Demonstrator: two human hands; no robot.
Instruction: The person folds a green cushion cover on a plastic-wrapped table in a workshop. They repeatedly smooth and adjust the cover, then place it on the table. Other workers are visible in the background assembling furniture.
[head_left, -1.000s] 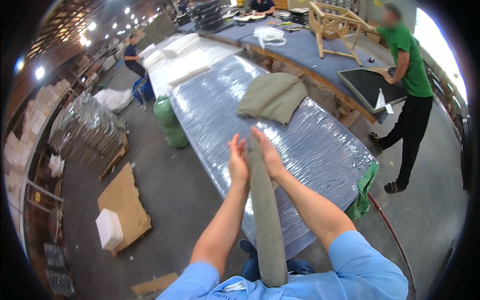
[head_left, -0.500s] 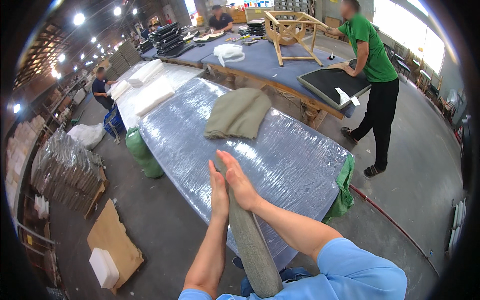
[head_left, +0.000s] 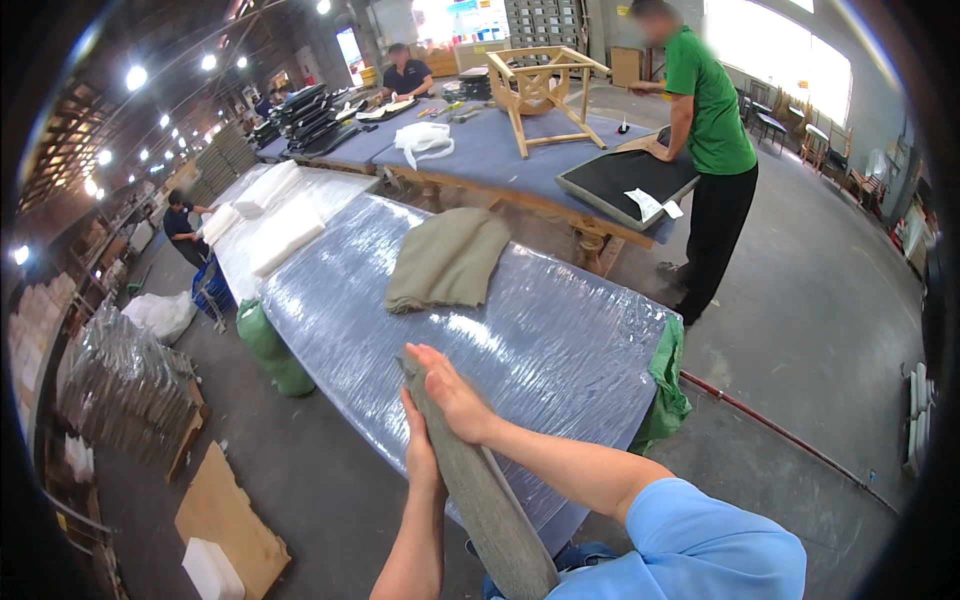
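Note:
A grey-green fabric-covered cushion point(head_left: 490, 510) stands on its narrow edge, running from my body toward the table. My left hand point(head_left: 420, 448) lies along its left side, partly hidden by it. Against the right side and upper edge rests my right hand point(head_left: 456, 398), fingers straight and together. The cushion is held between both palms. Beyond its far end, a folded olive-grey cloth point(head_left: 448, 258) lies on the plastic-wrapped table point(head_left: 570, 330).
White padding slabs point(head_left: 287, 237) lie on the adjoining table. At the blue-topped bench, a person in green point(head_left: 708, 110) leans over a dark panel point(head_left: 625, 180) near an upturned wooden chair frame point(head_left: 535, 85). Cardboard point(head_left: 230, 515) and a red hose point(head_left: 760, 420) lie on the floor.
My view has shifted, so the surroundings sit further left. My hands and the cushion's far end have moved down and left in view. My right hand now reaches across the cushion's upper edge.

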